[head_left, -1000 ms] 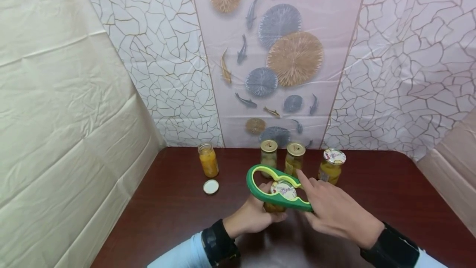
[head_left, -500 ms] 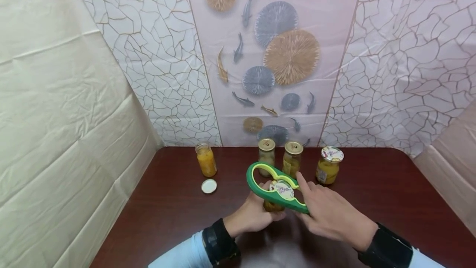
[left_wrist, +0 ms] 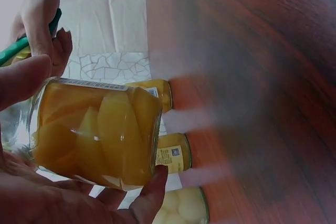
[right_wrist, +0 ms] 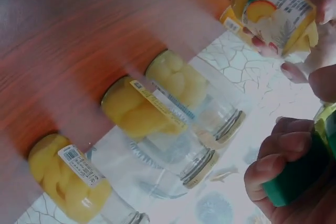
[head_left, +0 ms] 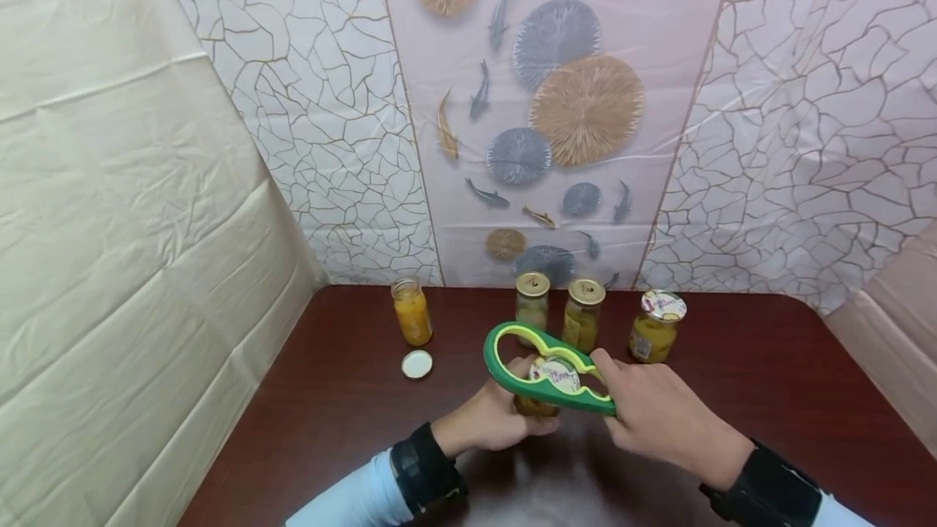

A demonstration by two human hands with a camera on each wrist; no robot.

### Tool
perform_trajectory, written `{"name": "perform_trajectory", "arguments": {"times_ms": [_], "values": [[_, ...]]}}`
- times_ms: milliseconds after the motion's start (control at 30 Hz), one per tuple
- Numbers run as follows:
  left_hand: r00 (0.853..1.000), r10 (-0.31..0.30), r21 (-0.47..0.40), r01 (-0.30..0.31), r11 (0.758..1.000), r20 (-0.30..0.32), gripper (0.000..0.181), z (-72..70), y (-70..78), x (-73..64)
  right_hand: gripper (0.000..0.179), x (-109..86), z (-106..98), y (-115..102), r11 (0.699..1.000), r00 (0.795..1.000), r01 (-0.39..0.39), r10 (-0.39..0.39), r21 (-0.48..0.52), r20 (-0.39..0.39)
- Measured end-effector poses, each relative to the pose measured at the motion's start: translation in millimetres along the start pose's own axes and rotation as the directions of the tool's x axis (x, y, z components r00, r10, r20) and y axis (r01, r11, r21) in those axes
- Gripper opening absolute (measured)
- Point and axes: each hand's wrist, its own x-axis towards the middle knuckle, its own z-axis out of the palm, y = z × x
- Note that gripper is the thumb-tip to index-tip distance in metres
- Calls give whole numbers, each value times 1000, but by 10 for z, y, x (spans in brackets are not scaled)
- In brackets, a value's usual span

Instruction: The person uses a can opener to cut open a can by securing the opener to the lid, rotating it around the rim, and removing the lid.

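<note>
My left hand (head_left: 501,420) holds a glass jar of yellow fruit pieces (left_wrist: 100,135) upright, fingers and thumb round its sides. Its white printed lid (head_left: 558,374) shows through the opening of a green jar opener (head_left: 538,391) with a lime-green scalloped inner edge. The opener lies over the lid; whether its edge bites on the rim cannot be told. My right hand (head_left: 669,421) grips the opener's right end, fingers curled round the green handle (right_wrist: 296,182) in the right wrist view. A fruit label (right_wrist: 278,11) faces that camera.
Two gold-lidded jars, one with pale round fruit (head_left: 532,303) and one with yellow fruit (head_left: 582,315), stand behind the hands. Right of them is a white-lidded jar (head_left: 654,332). At left, an uncapped orange jar (head_left: 413,315) stands behind a loose lid (head_left: 416,364) on the brown table (head_left: 351,429).
My right index finger, stretched along the opener earlier, has drawn back and curled round the handle. The left hand keeps its hold on the jar. The head view has shifted slightly.
</note>
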Motion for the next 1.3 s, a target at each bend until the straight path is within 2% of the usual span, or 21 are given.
{"name": "perform_trajectory", "arguments": {"times_ms": [100, 267, 500, 567, 733, 867, 967, 1067, 1167, 1300], "values": [[1000, -14, -5, 14, 1000, -2, 64, -2, 13, -1, 61, -7, 29, -5, 1000, 1000, -11, 11, -17, -18], [999, -28, 3, 29, 1000, -22, 65, 18, 40, 18, 88, -26, 49, -58, 998, 998, -54, 54, -28, 9], [997, -71, 1, 71, 997, -35, 68, 76, 32, 38, 104, -20, -54, -130, 998, 992, -63, 64, -17, 112], [997, -65, 3, 65, 998, -41, 69, 91, 27, 45, 105, -9, -93, -136, 998, 989, -64, 63, -4, 136], [996, -41, 111, 49, 993, -77, 73, 116, 37, 34, 109, 7, -127, -124, 995, 982, -89, 79, 51, 174], [994, -63, 208, 81, 975, -92, 76, 119, 43, 9, 113, 11, -84, -116, 989, 976, -118, 99, 85, 196], [993, -74, 223, 93, 970, -92, 77, 122, 33, 2, 110, 20, -31, -102, 989, 978, -118, 101, 84, 185], [994, -70, 187, 85, 979, -84, 76, 127, 11, 6, 100, 28, 20, -75, 992, 984, -99, 85, 83, 159], [996, -53, 146, 63, 987, -71, 71, 120, -19, 8, 78, 31, 54, -58, 994, 988, -76, 64, 81, 139], [998, -20, 145, 28, 989, -57, 66, 86, -39, 3, 55, 27, 75, -60, 995, 990, -72, 62, 70, 127]]}}
